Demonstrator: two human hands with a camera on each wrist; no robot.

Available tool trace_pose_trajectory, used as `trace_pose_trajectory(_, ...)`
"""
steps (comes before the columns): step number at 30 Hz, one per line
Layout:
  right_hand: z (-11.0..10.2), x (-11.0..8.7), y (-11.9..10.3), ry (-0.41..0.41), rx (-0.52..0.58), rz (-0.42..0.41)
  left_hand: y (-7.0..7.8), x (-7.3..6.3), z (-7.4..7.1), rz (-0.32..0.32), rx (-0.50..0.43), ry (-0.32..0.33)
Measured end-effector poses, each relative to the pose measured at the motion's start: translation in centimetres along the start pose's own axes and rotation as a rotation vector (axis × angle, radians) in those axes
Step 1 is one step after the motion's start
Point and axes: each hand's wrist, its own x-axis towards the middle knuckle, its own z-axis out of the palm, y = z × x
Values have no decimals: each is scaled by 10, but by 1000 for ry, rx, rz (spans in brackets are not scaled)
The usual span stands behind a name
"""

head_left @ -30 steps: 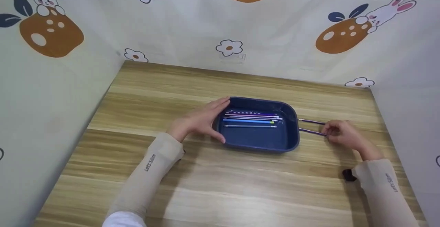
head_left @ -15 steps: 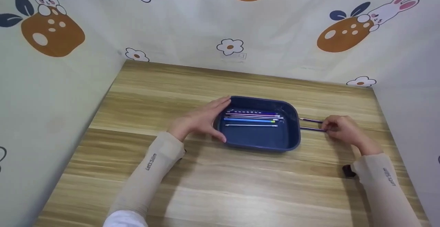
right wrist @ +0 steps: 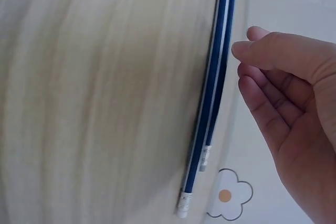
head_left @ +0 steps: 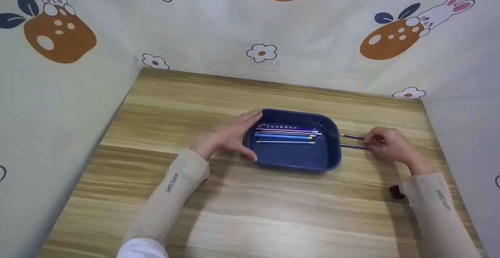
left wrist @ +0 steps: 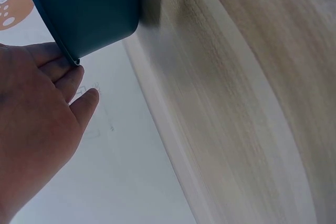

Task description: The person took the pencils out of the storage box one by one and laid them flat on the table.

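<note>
Pencils (head_left: 285, 137) inside and beside a dark blue tray (head_left: 291, 156)

Farthest left, at ten o'clock from the tray, pale sheeting (head_left: 113, 27) printed with oranges, rabbits and flowers. Then, at eight o'clock, a beige left sleeve (head_left: 168, 195) with dark lettering, leading up to the left hand (head_left: 230, 135): spread wide about the tray's nine o'clock end, thumb at the near corner, fingers touching the rim at the far one. Next, the tray itself, flat on the wood-grain worktop (head_left: 234, 211), with several pencils lengthwise inside, mostly toward twelve o'clock. Just outside at three o'clock, two dark pencils (head_left: 353, 146) on the worktop, nearly parallel, white ends away from the tray. Over these, the right hand (head_left: 390, 144), fingers bent, thumb close to forefinger; impossible to tell whether pinching or merely touching. Last, at four o'clock, a matching right sleeve (head_left: 437, 207).
</note>
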Motion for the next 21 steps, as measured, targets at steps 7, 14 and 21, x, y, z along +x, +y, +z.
trace_pose_trajectory(7, -6, 3, -10, 10, -5, 5, -1, 1, 1, -6, 10, -5)
trace_pose_trajectory(14, -7, 7, -19, 76, 24, -60, -2, 0, 2, -9, -8, 2)
trace_pose_trajectory(21, -13, 11, -37, 140, 42, -110, -1, -1, 1, 4, -29, 5)
